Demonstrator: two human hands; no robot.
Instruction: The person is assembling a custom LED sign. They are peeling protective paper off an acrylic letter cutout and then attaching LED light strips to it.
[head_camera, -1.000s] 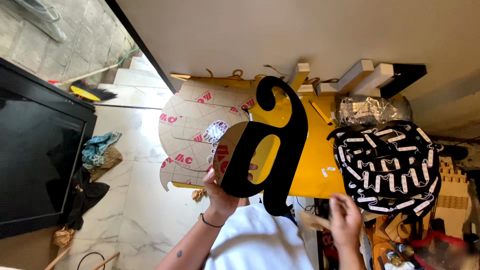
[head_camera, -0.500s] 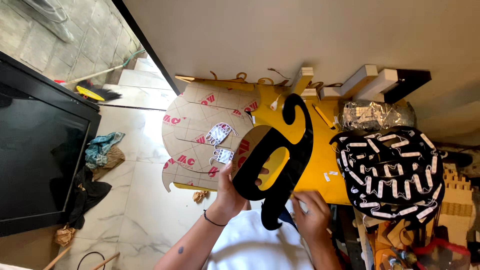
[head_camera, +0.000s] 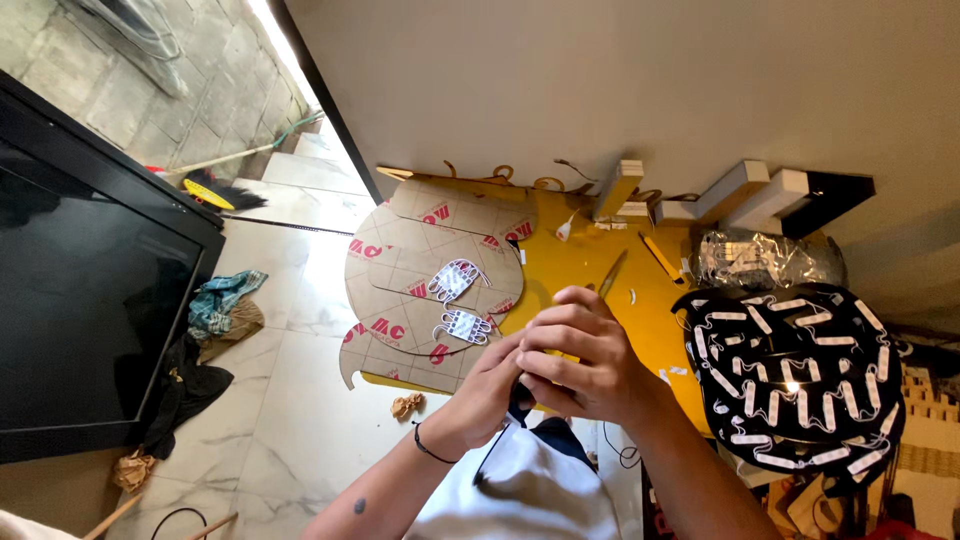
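My left hand (head_camera: 487, 392) and my right hand (head_camera: 583, 352) are pressed together in front of my chest, over the near edge of the yellow table (head_camera: 590, 262). Both are closed on a flat black letter-shaped panel (head_camera: 520, 402). It is turned edge-on, so only a dark sliver shows below my fingers, running down toward my white shirt. On the table beyond my hands lies a brown paper-covered cut-out sheet (head_camera: 420, 250) with two small bundles of white light modules (head_camera: 455, 281) on it.
To the right sits a big black rounded panel (head_camera: 800, 385) covered with wired white modules, with a clear bag of modules (head_camera: 760, 260) behind it. Wooden blocks (head_camera: 742, 190) lean at the wall. A black screen (head_camera: 80, 300), rags (head_camera: 222, 305) and a broom (head_camera: 212, 191) are at the left.
The black letter was held up flat over the table; it has come down toward my chest and turned edge-on. My right hand moved in from the right and closed on it beside my left.
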